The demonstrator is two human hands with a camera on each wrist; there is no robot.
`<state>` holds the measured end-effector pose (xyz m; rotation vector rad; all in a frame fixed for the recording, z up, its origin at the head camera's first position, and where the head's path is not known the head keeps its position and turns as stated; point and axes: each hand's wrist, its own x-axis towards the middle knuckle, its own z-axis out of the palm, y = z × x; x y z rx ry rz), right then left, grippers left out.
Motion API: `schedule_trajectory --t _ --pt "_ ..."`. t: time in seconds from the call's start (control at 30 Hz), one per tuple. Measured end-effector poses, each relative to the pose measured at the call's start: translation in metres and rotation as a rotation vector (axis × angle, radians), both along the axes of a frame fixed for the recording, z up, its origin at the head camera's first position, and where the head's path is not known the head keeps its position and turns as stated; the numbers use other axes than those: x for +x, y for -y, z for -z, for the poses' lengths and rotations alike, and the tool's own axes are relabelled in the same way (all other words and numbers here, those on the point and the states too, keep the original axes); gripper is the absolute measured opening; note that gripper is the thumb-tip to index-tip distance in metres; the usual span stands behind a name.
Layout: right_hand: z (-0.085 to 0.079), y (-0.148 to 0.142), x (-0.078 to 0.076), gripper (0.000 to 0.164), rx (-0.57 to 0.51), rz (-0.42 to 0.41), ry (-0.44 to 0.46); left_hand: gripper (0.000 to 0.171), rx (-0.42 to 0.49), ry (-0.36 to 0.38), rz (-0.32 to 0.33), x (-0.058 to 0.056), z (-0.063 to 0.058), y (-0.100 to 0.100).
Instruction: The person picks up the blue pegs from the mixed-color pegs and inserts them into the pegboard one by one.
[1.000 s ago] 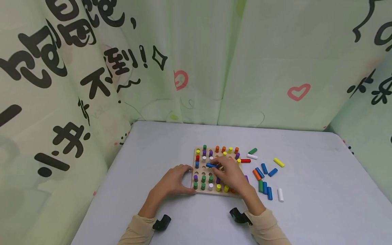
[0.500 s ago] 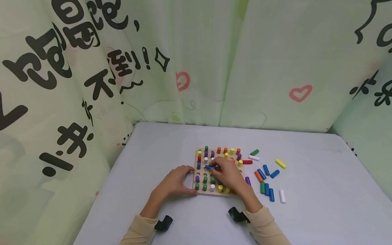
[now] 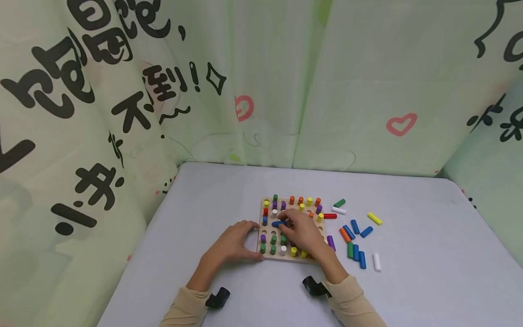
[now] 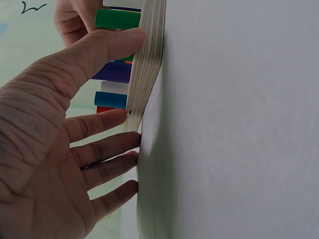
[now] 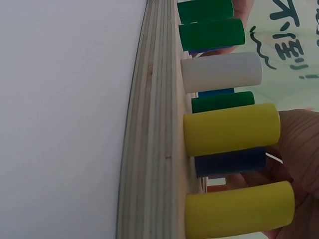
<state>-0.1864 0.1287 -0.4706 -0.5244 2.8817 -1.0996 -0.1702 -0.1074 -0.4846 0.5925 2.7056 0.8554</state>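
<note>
Blue cylindrical peg (image 3: 278, 224), probably light, stiff wood, projects left of the pinching right hand (image 3: 303, 230); grip mid-length. Left hand (image 3: 233, 240), fingers extended, touches tan rectangular plywood pegboard (image 4: 152, 52).

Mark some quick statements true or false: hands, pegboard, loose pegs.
1. The right hand pinches a blue peg. True.
2. That peg stands upright. False: it is held sideways.
3. The left hand touches the edge of the pegboard. True.
4. The loose yellow peg lies left of the pegboard. False: it lies to the right.
5. A loose orange peg lies beside a loose blue peg. True.
</note>
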Motion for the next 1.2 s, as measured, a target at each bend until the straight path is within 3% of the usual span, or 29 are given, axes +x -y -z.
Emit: schedule_trajectory --t 0.37,0.87,1.2 --pt "-0.005 0.007 0.0 0.024 -0.088 0.018 -0.062 0.082 0.002 -0.009 -0.004 -0.001 0.0 0.0" --pt "-0.005 0.005 0.006 0.023 -0.112 0.023 -0.069 0.082 -0.007 -0.009 -0.004 -0.001 0.002 -0.001" --pt "-0.01 0.0 0.018 0.024 -0.106 0.033 -0.076 0.082 -0.024 -0.009 -0.008 0.0 0.001 -0.002"
